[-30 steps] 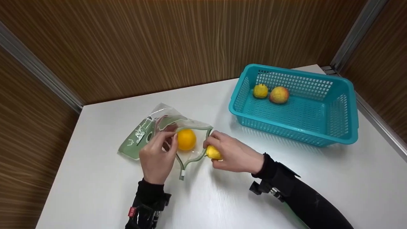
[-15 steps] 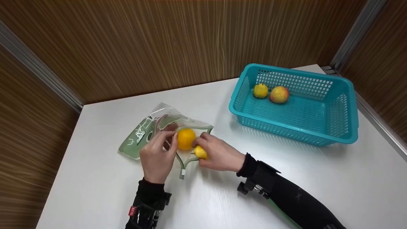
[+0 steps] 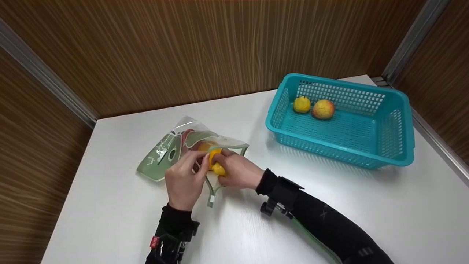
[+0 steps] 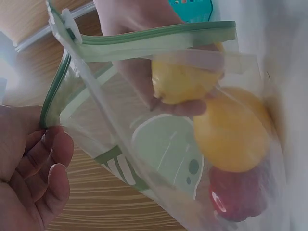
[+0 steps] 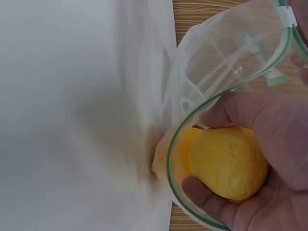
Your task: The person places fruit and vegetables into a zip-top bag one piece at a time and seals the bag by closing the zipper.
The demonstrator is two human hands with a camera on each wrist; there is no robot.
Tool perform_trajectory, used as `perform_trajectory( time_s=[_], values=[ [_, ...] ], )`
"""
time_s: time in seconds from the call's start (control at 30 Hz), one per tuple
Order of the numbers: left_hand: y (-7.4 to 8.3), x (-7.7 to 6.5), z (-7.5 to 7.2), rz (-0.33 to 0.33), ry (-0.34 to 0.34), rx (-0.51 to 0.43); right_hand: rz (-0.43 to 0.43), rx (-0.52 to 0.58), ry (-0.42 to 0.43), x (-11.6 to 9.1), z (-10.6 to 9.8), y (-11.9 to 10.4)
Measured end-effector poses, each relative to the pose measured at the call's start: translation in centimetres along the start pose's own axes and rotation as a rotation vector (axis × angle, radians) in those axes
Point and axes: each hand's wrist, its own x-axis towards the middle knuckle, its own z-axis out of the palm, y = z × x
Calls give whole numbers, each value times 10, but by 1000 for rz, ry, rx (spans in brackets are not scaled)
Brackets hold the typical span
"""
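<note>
Apparently mid-bagging, the right hand (image 3: 238,169) gripped a yellow fruit (image 5: 228,161) inside the bag (image 3: 163,163), whose rim (image 4: 159,34) the left hand (image 3: 185,183) pinched; release seemed next.

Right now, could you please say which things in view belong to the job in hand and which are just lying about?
In the job:
- zip bag, with orange fruit and red item inside
- held yellow fruit

Seemingly lying about:
- teal basket
- other yellow fruit
- red-yellow fruit

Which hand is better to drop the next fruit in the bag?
Probably the right hand: it holds the fruit at the mouth of the bag, while the left hand pinches its edge.
</note>
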Motion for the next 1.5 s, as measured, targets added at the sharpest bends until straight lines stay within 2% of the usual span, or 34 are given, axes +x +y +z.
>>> perform_trajectory(
  time_s=[0.37,0.63,0.8,1.0,1.2,1.37,1.5],
  values=[
    [0,0,0,0,-6,-10,2,-19,26,22,10,-6],
    [-2,1,-2,-5,-11,5,11,-150,10,37,13,-9],
    [-1,2,-2,-11,-20,6,8,-179,33,40,14,-7],
    [0,2,-1,-17,-17,1,-34,-176,65,38,13,-5],
    [0,2,-1,-8,-10,2,-13,-135,73,33,10,-6],
    [0,1,-1,-10,-13,4,-16,-129,123,21,4,-9],
    [0,1,-2,-17,-21,4,-6,-51,151,7,-4,-12]
  ],
)
